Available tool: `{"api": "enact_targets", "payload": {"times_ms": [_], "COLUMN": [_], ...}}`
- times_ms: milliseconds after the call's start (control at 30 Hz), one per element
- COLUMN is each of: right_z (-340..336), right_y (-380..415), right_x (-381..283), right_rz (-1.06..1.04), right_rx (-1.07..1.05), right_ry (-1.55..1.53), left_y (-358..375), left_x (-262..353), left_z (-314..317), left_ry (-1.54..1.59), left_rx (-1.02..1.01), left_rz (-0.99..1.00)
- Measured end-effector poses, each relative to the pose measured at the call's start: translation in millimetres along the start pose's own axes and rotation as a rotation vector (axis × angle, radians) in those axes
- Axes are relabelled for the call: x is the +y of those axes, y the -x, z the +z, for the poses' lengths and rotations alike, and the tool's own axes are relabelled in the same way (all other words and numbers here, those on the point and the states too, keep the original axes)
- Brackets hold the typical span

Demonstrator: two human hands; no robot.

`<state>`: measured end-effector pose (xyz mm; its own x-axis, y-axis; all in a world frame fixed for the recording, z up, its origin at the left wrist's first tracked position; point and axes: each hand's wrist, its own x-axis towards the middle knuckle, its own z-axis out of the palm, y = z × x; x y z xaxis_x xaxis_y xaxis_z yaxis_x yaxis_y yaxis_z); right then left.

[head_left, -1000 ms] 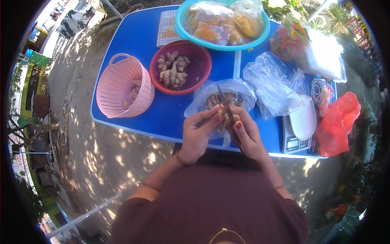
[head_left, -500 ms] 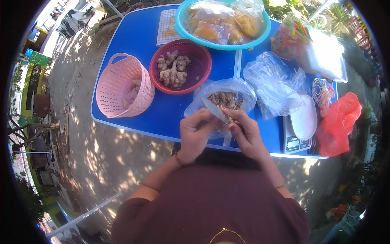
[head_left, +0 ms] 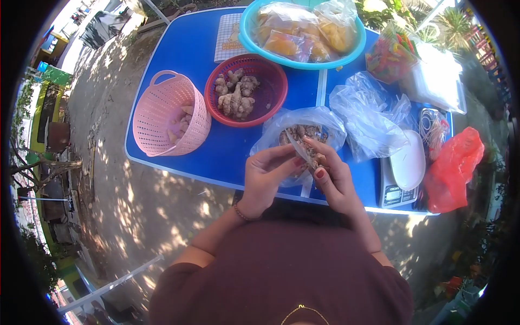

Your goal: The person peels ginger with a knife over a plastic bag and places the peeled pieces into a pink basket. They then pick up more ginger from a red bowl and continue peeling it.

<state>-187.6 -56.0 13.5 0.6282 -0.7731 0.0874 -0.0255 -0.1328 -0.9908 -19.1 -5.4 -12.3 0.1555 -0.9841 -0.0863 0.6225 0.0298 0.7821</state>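
Note:
My left hand [head_left: 266, 176] is closed on a knife [head_left: 301, 150], whose blade points up and away over a clear plastic bag [head_left: 330, 123]. In my right hand [head_left: 337, 179] a small knobbly piece of root [head_left: 319, 161] is pinched, touching the blade. Brown scraps [head_left: 303, 131] lie in the open bag just beyond the hands. Left of the bag, a red basket [head_left: 277, 92] holds several knobbly ginger-like roots [head_left: 236, 100]. The pink basket [head_left: 189, 132] farther left has a few pale pieces [head_left: 183, 122] inside.
On the blue table [head_left: 179, 43], a turquoise basin [head_left: 246, 32] of bagged yellow food stands at the back. Crumpled clear bags [head_left: 368, 119], a white scale [head_left: 407, 162], a red bag [head_left: 454, 173], a plastic container [head_left: 460, 97] and a checked notebook [head_left: 227, 38] lie around.
The whole view has shifted slightly, with the table's contents a little farther right. The knife blade is angled more steeply, and my fingers have shifted around the small root piece.

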Motion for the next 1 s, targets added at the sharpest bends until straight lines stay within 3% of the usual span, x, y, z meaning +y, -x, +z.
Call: {"api": "enact_targets", "payload": {"times_ms": [167, 333, 433, 633, 733, 833, 1000], "right_z": [-1.7, -0.1, 2.5, 8.8, 8.2, 5.3, 0.7], "right_y": [-1.5, 1.8, 1.1, 3.4, -2.8, -0.1, -2.2], "right_x": [4.8, -10.5, -5.2, -14.3, 0.9, -7.7, -8.5], "right_rz": [-0.197, -0.070, -0.136, 0.031, -0.204, -0.083, -0.081], "right_rx": [0.025, 0.000, 0.034, 0.048, 0.093, 0.041, 0.007], "right_ry": [0.260, 0.246, 0.271, 0.591, 0.283, 0.176, 0.211], "left_y": [3.3, 5.4, 6.4, 7.1, 6.2, 5.6, 4.7], "left_x": [2.2, 4.7, 1.8, 1.5, 0.7, 3.4, 3.6], "left_z": [-1.0, 0.3, -0.3, 4.2, 4.2, 5.0, 3.7], "left_ry": [-0.174, -0.159, -0.167, -0.153, -0.119, -0.121, -0.163], "left_rx": [-0.018, 0.019, 0.034, 0.009, 0.013, 0.039, 0.024], "left_rz": [0.107, 0.091, 0.107, 0.132, 0.133, 0.125, 0.154]}}
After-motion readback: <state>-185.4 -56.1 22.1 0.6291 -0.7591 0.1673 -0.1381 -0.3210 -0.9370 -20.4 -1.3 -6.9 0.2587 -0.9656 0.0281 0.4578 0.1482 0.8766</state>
